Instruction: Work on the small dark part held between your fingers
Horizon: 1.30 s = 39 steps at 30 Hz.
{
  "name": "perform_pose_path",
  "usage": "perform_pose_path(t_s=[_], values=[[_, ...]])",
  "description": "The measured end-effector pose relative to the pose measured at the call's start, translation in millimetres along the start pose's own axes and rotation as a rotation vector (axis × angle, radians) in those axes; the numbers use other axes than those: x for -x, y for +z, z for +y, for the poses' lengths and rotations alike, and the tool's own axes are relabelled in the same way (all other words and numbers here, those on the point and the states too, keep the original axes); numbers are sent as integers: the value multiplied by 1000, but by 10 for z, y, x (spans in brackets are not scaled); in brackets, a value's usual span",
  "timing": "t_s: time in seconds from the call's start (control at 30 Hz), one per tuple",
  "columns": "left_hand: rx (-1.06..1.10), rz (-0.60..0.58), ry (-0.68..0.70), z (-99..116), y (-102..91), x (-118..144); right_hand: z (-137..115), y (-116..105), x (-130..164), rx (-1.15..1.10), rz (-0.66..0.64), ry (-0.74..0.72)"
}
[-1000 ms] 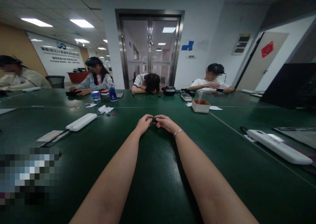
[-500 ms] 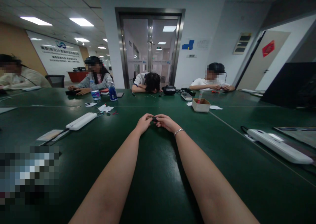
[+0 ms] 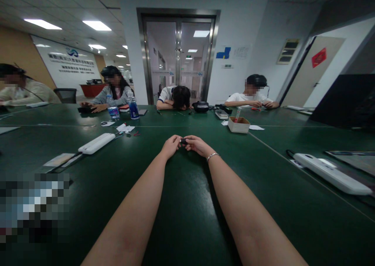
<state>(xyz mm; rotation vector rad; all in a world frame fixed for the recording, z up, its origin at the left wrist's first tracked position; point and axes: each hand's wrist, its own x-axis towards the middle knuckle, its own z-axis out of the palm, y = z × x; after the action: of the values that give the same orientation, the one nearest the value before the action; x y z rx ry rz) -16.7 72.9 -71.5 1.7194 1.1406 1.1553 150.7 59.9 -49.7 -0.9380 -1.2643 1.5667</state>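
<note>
Both my arms reach out over the green table, and my hands meet around a small black object. It is short and dark, with a light spot at its left end; its kind is too small to make out. My left hand is closed, fingertips pinching the left end. My right hand grips the right end between thumb and fingers, a silver bracelet on that wrist. The fingers hide part of the object.
White power strips lie left and right. A small box stands ahead right, two bottles ahead left. Paper scraps and red-handled pliers lie near them. Several people sit across the table, one person with head down.
My hands stay in nearly the same place. A little more of the black object, including its light left end, shows between my fingers now.
</note>
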Motion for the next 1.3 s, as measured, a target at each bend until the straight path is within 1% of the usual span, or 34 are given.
perform_pose_path(t_s=[0.13,0.33,0.5,0.7,0.83,1.0,1.17,1.3], values=[[29,20,-51,16,2,-1,-6,1,1,3,2,5],[-4,18,20,15,-1,20,-6,-2,-8,1,-2,11],[-20,35,-22,-15,-2,1,-7,0,-7,5,1,16],[-28,18,34,-21,3,3,1,-15,-4,-16,-24,-2],[-38,27,14,-20,1,3,8,-23,-15,-15,-10,3],[-38,7,21,-20,-4,-1,3,-18,-12,-16,-8,-2],[-18,9,-18,-19,-7,-9,9,-20,-20,-16,1,3],[-7,-3,17,-27,-5,-8,12,-24,-28,-18,8,5]])
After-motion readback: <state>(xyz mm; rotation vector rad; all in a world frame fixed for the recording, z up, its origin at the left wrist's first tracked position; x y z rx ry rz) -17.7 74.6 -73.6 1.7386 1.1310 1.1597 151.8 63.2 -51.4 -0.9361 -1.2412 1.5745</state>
